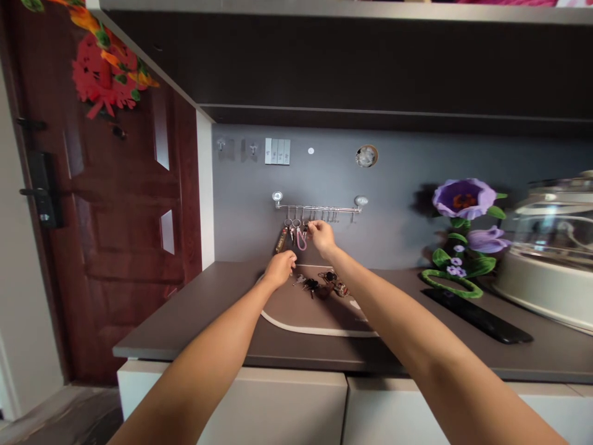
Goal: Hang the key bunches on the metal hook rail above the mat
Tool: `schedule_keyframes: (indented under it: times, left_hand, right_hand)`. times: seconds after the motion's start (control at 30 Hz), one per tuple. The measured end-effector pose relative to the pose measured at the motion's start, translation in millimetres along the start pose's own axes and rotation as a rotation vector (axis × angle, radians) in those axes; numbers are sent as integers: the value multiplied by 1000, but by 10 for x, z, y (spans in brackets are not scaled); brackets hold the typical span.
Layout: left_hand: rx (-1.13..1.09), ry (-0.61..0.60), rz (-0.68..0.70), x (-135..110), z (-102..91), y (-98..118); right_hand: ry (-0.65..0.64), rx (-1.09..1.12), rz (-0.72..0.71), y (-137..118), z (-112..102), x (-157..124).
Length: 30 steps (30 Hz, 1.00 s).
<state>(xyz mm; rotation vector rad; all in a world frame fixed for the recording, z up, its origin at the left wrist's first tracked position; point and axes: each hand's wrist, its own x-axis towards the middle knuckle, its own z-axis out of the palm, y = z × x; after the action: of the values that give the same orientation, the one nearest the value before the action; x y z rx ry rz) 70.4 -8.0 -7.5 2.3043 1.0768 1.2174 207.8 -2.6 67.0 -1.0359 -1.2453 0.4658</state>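
Observation:
A chrome hook rail (317,209) is fixed to the grey wall above the counter. Several key bunches hang from it, among them one with a brown leather fob (280,241) and one with a pink loop strap (301,240). My right hand (321,237) reaches up to the rail, its fingertips pinched on a dark hanging key (306,227). Lower down, my left hand (280,270) hovers curled over a brown mat with a cream edge (319,315), close to a loose heap of keys (312,284). Its fingers hide whatever may lie within them.
A dark countertop (185,321) runs below the wall, with white cabinet fronts under it. A red-brown door (125,204) stands to the left. On the right are a purple artificial flower (464,199), a flat black strip (477,315) and a glass-lidded cream pot (546,259).

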Motion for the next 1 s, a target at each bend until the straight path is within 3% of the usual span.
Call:
schedule_keyframes:
  times: [0.47,1.0]
  left_hand:
    - [69,7,52,26,10,-63]
    - [98,-8,29,29,-9,-35]
  right_hand:
    - [155,102,192,-136,208,220]
    - [144,148,277,-31,221,238]
